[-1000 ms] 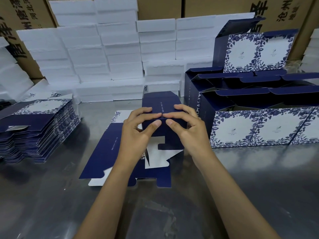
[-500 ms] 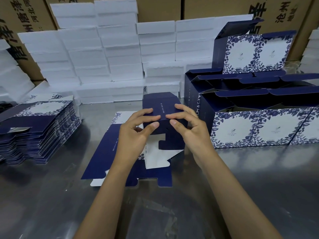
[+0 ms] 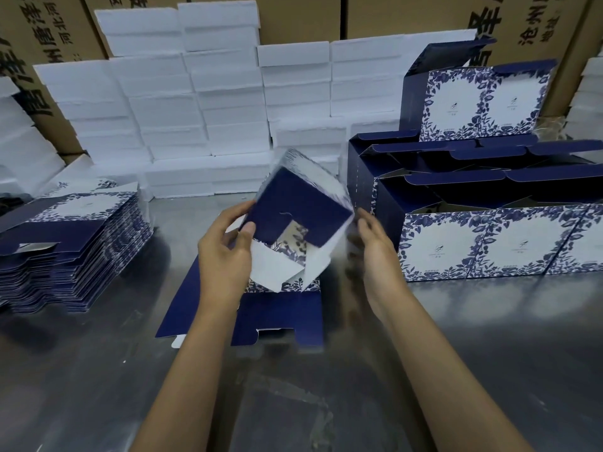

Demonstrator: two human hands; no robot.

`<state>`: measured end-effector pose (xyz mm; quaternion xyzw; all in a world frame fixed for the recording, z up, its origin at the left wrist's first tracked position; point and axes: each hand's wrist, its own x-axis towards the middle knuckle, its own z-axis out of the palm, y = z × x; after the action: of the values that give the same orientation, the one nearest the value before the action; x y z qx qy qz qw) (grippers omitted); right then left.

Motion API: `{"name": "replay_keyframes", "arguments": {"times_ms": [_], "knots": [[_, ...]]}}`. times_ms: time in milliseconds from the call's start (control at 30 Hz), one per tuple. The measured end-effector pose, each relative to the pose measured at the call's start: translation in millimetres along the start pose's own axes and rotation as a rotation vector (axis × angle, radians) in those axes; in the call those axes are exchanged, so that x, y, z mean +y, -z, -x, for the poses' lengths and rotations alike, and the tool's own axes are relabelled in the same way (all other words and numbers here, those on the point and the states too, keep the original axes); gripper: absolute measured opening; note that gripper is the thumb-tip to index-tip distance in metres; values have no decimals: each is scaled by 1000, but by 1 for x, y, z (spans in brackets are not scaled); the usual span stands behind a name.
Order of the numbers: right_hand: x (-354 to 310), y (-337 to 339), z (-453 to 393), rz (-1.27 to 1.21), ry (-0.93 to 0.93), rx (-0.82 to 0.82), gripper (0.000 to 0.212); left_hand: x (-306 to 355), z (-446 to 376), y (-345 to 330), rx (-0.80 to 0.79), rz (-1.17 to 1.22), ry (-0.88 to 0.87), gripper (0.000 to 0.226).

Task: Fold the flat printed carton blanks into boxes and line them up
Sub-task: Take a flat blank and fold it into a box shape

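A half-folded navy carton (image 3: 300, 207) with a floral-printed side is up off the table and tilted, its navy bottom flaps facing me. My left hand (image 3: 225, 256) grips its left edge, thumb on the navy flap and fingers behind. My right hand (image 3: 375, 252) is blurred, fingers loosely extended right beside the carton's right edge; I cannot tell if they touch it. A flat blank (image 3: 277, 314) lies on the table under the carton. A row of folded boxes (image 3: 489, 246) stands at the right.
A tall stack of flat blanks (image 3: 75, 252) sits at the left on the metal table (image 3: 326, 402). White foam boxes (image 3: 195, 109) are piled along the back in front of brown shipping cartons (image 3: 538, 27). More folded boxes (image 3: 483, 102) are stacked behind the row.
The carton has been lifted off the table and turned so its bottom flaps face me. My hands have moved from its top edge to its left and right sides.
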<state>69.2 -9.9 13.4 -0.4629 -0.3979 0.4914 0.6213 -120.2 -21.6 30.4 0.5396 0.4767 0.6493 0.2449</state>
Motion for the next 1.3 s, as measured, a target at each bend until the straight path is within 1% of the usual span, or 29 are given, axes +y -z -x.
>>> {"name": "replay_keyframes", "arguments": {"times_ms": [67, 100, 200, 267, 333, 400, 467, 500, 533, 567, 600, 633, 700, 733, 767, 800, 833, 867, 933, 967, 1000, 1033, 1100, 1167, 1233, 1300], "knots": [[-1, -3, 1, -29, -78, -74, 29, -1, 1, -2, 36, 21, 50, 51], [-1, -6, 2, -43, -79, -123, 29, -3, 1, -3, 41, 49, 104, 53], [-5, -10, 9, 7, 44, -224, 34, -4, 4, -9, -29, 103, 295, 56], [-11, -9, 12, 32, 150, -239, 40, -3, 6, -11, -112, 106, 387, 49], [-17, -8, 15, 65, 257, -223, 43, 0, 9, -13, -257, 107, 525, 36], [-21, -7, 16, 130, 335, -194, 43, 5, 11, -15, -491, 64, 692, 23], [-23, -6, 16, 203, 369, -167, 33, 8, 14, -14, -727, -21, 819, 22], [-22, -4, 16, 250, 367, -162, 27, 10, 14, -14, -803, -59, 850, 22], [-21, -3, 16, 299, 360, -170, 25, 11, 13, -14, -825, -103, 858, 22], [-19, -2, 15, 336, 350, -189, 26, 13, 12, -13, -782, -165, 839, 23], [-17, -1, 15, 355, 343, -209, 27, 14, 10, -11, -678, -253, 789, 24], [-16, -1, 14, 361, 340, -222, 28, 13, 7, -8, -533, -364, 708, 28], [-15, 1, 13, 349, 335, -250, 29, 9, 3, -1, -195, -553, 485, 37], [-16, 1, 12, 342, 328, -264, 29, 8, 2, 3, -38, -575, 371, 38], [-17, 2, 12, 338, 320, -274, 30, 8, 2, 4, 72, -534, 276, 34], [-18, 3, 11, 335, 314, -283, 30, 8, 2, 4, 133, -441, 193, 26], [-17, 3, 11, 329, 313, -291, 30, 9, 2, 2, 137, -337, 126, 14], [-17, 4, 10, 322, 314, -300, 29, 12, 2, -1, 74, -262, 87, 9], [-16, 6, 10, 313, 310, -322, 29, 11, 5, -7, -133, -193, 39, 35], [-16, 7, 10, 314, 308, -334, 29, 7, 5, -9, -222, -194, 18, 47], [-16, 9, 9, 318, 309, -344, 30, 4, 7, -11, -293, -208, 0, 54], [-16, 10, 9, 325, 310, -352, 31, 1, 9, -12, -337, -224, -14, 56], [-17, 12, 8, 329, 309, -362, 33, -3, 10, -13, -343, -183, -14, 48], [-17, 9, 8, 335, 316, -352, 36, -6, 9, -15, -289, -158, -41, 39], [-15, 4, 9, 357, 340, -312, 38, -6, 9, -17, -230, -179, -95, 34], [-14, 0, 9, 377, 356, -268, 38, -5, 10, -19, -188, -167, -113, 32]]}}
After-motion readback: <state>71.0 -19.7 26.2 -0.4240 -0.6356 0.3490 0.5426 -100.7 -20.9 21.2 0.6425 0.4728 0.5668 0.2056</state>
